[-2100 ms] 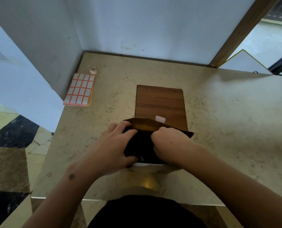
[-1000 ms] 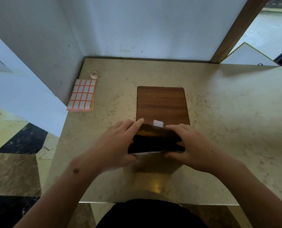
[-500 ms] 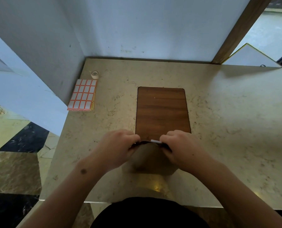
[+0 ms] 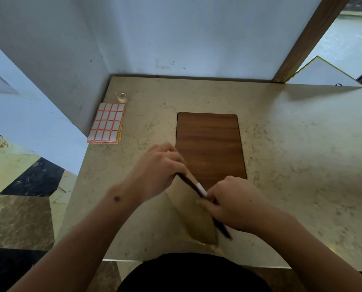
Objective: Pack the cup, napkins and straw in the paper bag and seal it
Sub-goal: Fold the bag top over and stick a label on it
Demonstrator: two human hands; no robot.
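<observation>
A brown paper bag [image 4: 193, 216] stands near the table's front edge, turned at a slant, its top folded flat into a dark line. A small white sticker [image 4: 201, 189] sits on that folded edge. My left hand [image 4: 157, 170] pinches the far end of the fold. My right hand [image 4: 237, 204] presses the fold just beside the sticker. The cup, napkins and straw are not visible; the bag hides whatever is inside.
A wooden board [image 4: 209, 144] lies flat just behind the bag. A sheet of white labels with orange borders [image 4: 107, 125] and a small roll of tape [image 4: 122, 97] lie at the back left by the wall. The table's front edge [image 4: 133, 260] is close to my body.
The bag's open mouth was pressed shut and folded down. The bag has since turned from square-on to slanted, and both hands have shifted along the fold, with the sticker now on it.
</observation>
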